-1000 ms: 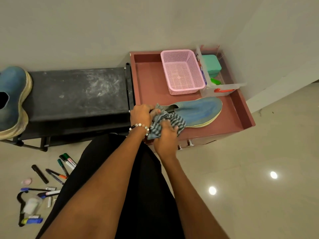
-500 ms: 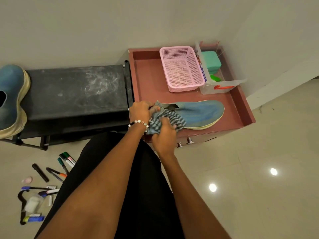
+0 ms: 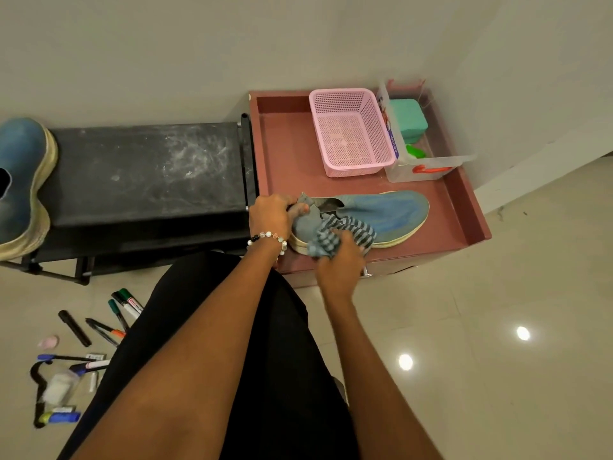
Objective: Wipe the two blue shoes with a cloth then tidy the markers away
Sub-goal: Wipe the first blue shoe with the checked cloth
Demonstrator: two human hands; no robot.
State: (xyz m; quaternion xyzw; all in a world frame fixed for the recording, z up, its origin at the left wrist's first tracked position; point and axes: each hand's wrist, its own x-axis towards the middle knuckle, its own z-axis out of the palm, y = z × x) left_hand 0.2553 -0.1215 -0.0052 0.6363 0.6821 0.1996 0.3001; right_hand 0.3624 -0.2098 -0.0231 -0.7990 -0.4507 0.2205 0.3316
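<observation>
Fingers of the right hand (image 3: 341,263) clutch a striped cloth (image 3: 335,237) against a faded blue shoe (image 3: 388,214), left hand (image 3: 268,217) gripping its heel.

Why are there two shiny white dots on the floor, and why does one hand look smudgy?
Head view: the dots are glare, probably ceiling lights mirrored in the glossy floor; the right hand is motion-blurred as it rubs the cloth on the blue shoe; the left hand looks sharper.
</observation>
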